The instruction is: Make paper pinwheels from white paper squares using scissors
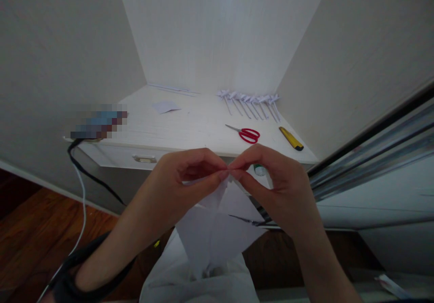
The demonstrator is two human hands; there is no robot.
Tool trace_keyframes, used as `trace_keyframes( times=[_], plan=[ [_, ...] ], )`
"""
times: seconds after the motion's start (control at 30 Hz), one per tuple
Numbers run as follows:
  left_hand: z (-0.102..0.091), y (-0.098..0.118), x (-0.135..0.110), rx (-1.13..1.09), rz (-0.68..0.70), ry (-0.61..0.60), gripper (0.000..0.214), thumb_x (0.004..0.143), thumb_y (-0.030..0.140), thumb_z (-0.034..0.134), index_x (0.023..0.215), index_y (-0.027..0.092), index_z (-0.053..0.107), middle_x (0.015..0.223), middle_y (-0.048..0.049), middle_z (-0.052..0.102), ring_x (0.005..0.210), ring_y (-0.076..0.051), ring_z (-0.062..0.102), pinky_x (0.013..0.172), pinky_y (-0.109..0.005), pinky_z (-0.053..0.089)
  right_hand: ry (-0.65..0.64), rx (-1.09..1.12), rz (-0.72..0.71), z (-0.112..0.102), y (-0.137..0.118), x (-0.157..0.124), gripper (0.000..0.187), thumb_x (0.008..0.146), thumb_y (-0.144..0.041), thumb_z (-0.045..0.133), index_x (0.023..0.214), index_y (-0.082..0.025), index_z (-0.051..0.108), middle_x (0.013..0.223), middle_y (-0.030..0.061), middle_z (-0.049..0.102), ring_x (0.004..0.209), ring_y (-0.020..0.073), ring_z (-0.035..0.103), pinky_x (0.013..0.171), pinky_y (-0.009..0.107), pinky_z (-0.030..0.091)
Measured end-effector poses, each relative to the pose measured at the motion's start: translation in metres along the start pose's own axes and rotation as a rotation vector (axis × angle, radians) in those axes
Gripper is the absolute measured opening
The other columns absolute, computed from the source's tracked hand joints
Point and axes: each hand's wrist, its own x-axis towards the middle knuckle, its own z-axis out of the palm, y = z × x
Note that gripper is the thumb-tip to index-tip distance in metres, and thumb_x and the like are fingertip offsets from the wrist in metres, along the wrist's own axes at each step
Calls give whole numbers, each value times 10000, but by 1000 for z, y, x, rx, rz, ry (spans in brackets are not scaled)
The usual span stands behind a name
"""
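My left hand and my right hand meet fingertip to fingertip in front of the table edge. Both are closed in a pinch on a small bit of white paper, mostly hidden by the fingers. Below them, white paper sheets lie over my lap; whether they join the pinched bit I cannot tell. A dark, thin-bladed tool, perhaps scissors, lies across the sheets, partly behind my right hand. Behind the right fingers shows a small green and white round object.
On the white table lie red-handled scissors, a yellow cutter knife, a row of folded paper pieces with stems, thin paper sticks and a paper piece. A blurred-out object with cables sits left.
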Motion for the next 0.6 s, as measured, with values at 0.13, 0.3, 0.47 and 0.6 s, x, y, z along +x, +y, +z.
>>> trace_keyframes(
  times=[0.13,0.3,0.47,0.6],
  plan=[
    [0,-1,0,23,38,13,105,765,135,635,708,206,685,644,31,690,595,-102,625,549,-169,484,10,-89,-149,1,-1,-3,98,834,-97,611,837,-192,635,819,1,636,771,118,600,703,249,487],
    [0,-1,-3,83,82,39,133,763,120,641,686,213,697,626,54,686,587,-85,611,538,-140,463,-12,56,-83,0,2,-1,86,858,-138,601,789,-180,630,805,1,636,782,115,590,723,255,466],
    [1,5,-5,196,125,64,130,753,122,666,675,216,711,626,72,695,583,-65,599,562,-113,452,-111,300,176,-3,6,3,66,848,-211,625,786,-187,621,746,-32,608,734,94,564,690,226,439],
    [1,6,-6,240,125,77,124,748,139,669,660,218,705,615,75,690,571,-65,587,564,-112,452,-150,370,257,-5,7,3,57,794,-191,680,780,-191,625,757,-41,614,751,91,559,694,216,428]
  ],
)
